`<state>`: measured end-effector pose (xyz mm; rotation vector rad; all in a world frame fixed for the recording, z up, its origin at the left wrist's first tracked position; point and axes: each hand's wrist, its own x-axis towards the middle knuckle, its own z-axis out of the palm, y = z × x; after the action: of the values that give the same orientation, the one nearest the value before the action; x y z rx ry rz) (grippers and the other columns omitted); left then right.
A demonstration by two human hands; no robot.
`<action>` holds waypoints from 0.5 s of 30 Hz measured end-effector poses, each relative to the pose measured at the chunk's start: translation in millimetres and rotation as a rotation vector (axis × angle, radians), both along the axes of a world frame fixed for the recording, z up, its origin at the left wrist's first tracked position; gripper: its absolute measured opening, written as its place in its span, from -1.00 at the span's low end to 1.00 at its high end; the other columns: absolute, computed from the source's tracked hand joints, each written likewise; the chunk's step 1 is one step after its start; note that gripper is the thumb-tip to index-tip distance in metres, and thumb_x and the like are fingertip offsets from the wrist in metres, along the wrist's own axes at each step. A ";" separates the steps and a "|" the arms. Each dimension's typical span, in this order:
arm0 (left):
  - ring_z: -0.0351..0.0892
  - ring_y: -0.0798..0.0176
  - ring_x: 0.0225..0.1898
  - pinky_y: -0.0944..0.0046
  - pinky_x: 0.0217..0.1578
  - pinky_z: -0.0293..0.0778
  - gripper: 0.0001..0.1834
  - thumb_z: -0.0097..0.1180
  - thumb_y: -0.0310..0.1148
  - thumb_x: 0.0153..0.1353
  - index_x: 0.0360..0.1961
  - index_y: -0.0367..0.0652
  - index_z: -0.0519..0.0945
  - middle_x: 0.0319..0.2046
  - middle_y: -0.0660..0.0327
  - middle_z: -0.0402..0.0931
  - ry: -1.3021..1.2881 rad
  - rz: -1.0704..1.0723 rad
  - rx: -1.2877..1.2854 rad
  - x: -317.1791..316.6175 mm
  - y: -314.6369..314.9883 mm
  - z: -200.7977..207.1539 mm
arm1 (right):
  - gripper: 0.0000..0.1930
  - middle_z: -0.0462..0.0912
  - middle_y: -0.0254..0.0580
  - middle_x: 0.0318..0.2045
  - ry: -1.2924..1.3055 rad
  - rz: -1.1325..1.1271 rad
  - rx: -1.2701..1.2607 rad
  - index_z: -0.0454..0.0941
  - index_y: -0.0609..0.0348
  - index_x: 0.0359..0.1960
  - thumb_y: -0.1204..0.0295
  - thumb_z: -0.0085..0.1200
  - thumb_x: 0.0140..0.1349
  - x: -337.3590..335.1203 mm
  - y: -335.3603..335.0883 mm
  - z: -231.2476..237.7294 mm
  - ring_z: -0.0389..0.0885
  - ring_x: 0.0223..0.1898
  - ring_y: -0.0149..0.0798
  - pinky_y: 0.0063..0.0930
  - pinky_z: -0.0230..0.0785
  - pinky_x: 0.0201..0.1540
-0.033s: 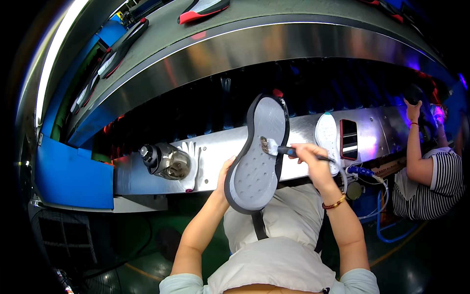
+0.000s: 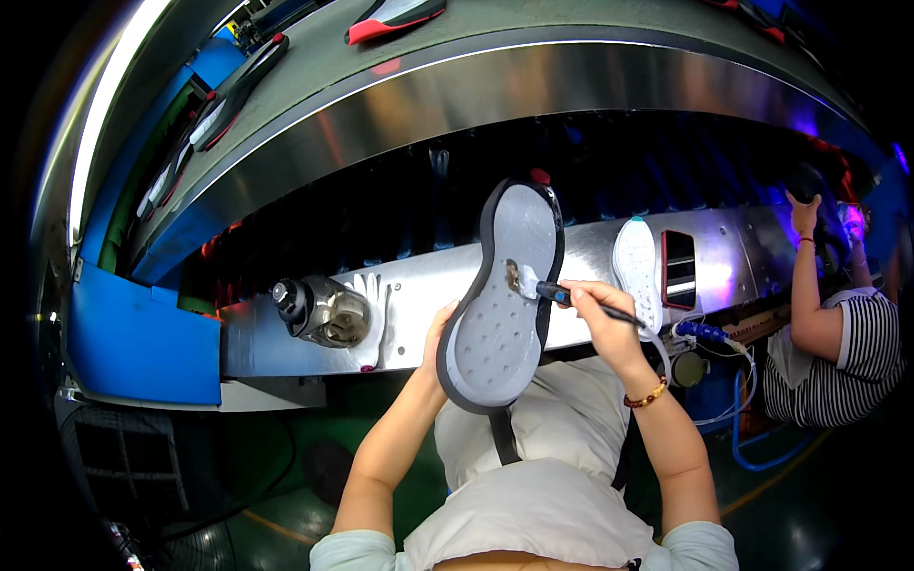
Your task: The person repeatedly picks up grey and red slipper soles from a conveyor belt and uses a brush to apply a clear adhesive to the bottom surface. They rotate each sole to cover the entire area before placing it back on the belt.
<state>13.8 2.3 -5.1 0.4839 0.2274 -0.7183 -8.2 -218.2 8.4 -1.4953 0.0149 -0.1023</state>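
My left hand grips the left edge of a large shoe sole, its fingers partly hidden behind it. The sole is grey inside with a black rim, a dimpled wide end towards me and a red tip at the far end. My right hand is closed around the dark handle of a brush. Its bristles touch the grey inner face near the sole's narrow middle. A thin pale tube hangs from the handle's rear end.
A steel shelf bears a dark-lidded bottle, white gloves, a white insole-shaped piece and a red-edged phone. Beyond, a green conveyor belt carries several soles. A person in stripes works at the right.
My right hand and the brush have shifted slightly; the handle is angled a little differently on the sole. The left hand and the sole have hardly moved.
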 end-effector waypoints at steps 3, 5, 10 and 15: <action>0.50 0.17 -0.18 0.23 -0.11 0.40 -0.55 -0.26 -0.15 0.17 -0.07 -0.27 0.41 -0.15 0.08 0.47 -0.029 -0.027 -0.035 0.9 0.3 -2.2 | -0.78 0.53 -0.29 -0.54 -0.096 -0.012 -0.269 0.51 0.33 -0.23 0.52 -0.01 0.08 -6.8 8.3 10.6 0.33 -0.56 -0.61 -0.73 0.20 -0.50; 0.50 0.17 -0.18 0.23 -0.12 0.40 -0.55 -0.25 -0.15 0.16 -0.06 -0.27 0.40 -0.15 0.08 0.47 0.003 -0.030 -0.009 0.5 3.5 -6.2 | -0.79 0.53 -0.25 -0.54 -0.065 -0.002 -0.309 0.52 0.33 -0.25 0.52 0.00 0.07 -8.6 7.3 12.6 0.35 -0.54 -0.59 -0.72 0.22 -0.47; 0.50 0.18 -0.18 0.25 -0.11 0.40 -0.54 -0.17 -0.14 0.14 -0.06 -0.28 0.40 -0.17 0.08 0.47 0.044 -0.078 0.071 -0.2 6.9 -6.8 | -0.82 0.57 -0.21 -0.48 -0.148 -0.092 -0.348 0.53 0.31 -0.29 0.50 0.00 0.08 6.8 -3.2 8.7 0.50 -0.45 -0.38 -0.62 0.29 -0.38; 0.38 -0.11 -0.10 0.01 -0.02 0.28 -0.42 -0.15 -0.09 0.14 0.02 -0.39 0.25 -0.03 -0.10 0.29 0.030 0.025 0.015 -8.3 40.6 -25.7 | -0.69 0.56 -0.13 -0.32 -0.128 -0.084 0.804 0.42 0.35 -0.14 0.38 -0.12 0.15 -13.3 -44.6 44.7 0.50 -0.33 -0.29 -0.51 0.30 -0.28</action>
<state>5.5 42.9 -30.9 0.4842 0.2673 -0.6998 -21.6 -262.8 53.0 -0.6826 0.0131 -0.2292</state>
